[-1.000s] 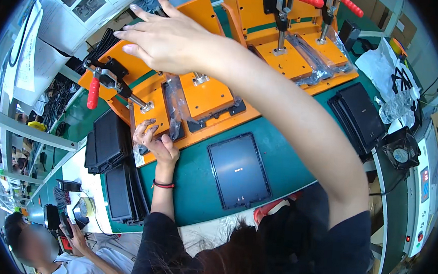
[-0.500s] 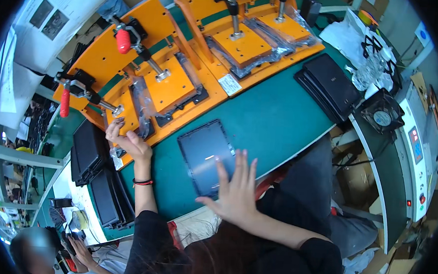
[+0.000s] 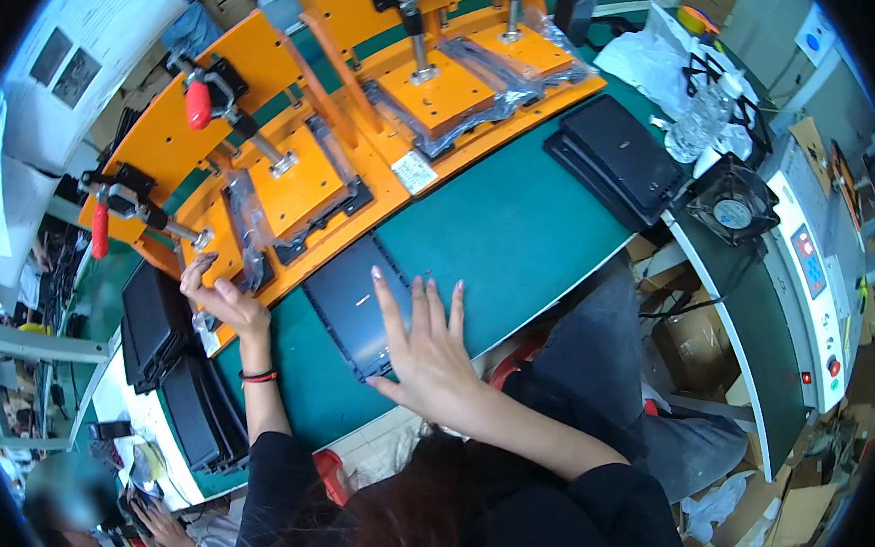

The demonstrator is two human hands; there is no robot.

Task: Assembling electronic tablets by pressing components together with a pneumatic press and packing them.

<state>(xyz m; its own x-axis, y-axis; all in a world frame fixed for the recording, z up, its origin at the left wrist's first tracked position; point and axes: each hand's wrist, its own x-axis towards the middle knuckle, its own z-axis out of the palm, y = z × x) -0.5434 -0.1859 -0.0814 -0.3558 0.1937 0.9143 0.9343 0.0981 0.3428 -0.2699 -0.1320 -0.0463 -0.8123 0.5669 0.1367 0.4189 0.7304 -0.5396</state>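
Note:
A dark, flat rectangular panel (image 3: 347, 303) with a raised edge lies on the green tabletop in front of me. My right hand (image 3: 436, 359) is open, fingers spread, over the panel's right side; whether the palm presses on it I cannot tell. At the left, my left hand (image 3: 227, 306) is raised beside the front of the orange clamping fixture (image 3: 297, 200). Its fingers are curled, with a small dark bit at the fingertips that is too small to name.
Black panels or cases are stacked at the left (image 3: 159, 322) and at the right (image 3: 620, 154). Toggle clamps with red handles (image 3: 198, 105) rise from the fixture. A small fan (image 3: 730, 206) and a plastic bottle (image 3: 702, 119) stand far right. Another person (image 3: 68, 497) sits lower left.
The whole view has shifted, so the bench appears further left. My right hand still lies over the panel, its fingers turned slightly. The left hand stays curled by the fixture.

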